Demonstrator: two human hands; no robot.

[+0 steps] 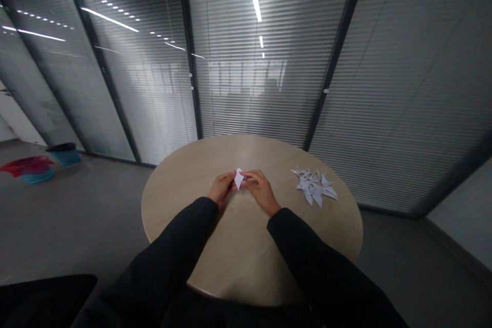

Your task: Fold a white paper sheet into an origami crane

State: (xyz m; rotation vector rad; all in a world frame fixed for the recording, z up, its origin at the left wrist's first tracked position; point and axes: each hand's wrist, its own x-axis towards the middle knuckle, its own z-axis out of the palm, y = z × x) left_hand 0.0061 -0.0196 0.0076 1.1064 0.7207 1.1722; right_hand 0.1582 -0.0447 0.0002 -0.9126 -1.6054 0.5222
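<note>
A small piece of folded white paper (239,179), roughly diamond-shaped, is held between my two hands above the middle of the round table. My left hand (223,186) pinches its left side, thumb on the near face. From the right, my right hand (261,189) grips the paper's other edge with thumb and fingers. Some fingertips behind the paper are hidden. On the table to the right lies a loose pile of folded white paper cranes (315,184), several of them overlapping with pointed tips.
The round wooden table (246,151) stands close to a glass partition with blinds (253,102). On the floor at left are a blue bin with a red liner (28,166) and another with a black liner (63,152). A dark chair-like shape (46,297) shows at lower left.
</note>
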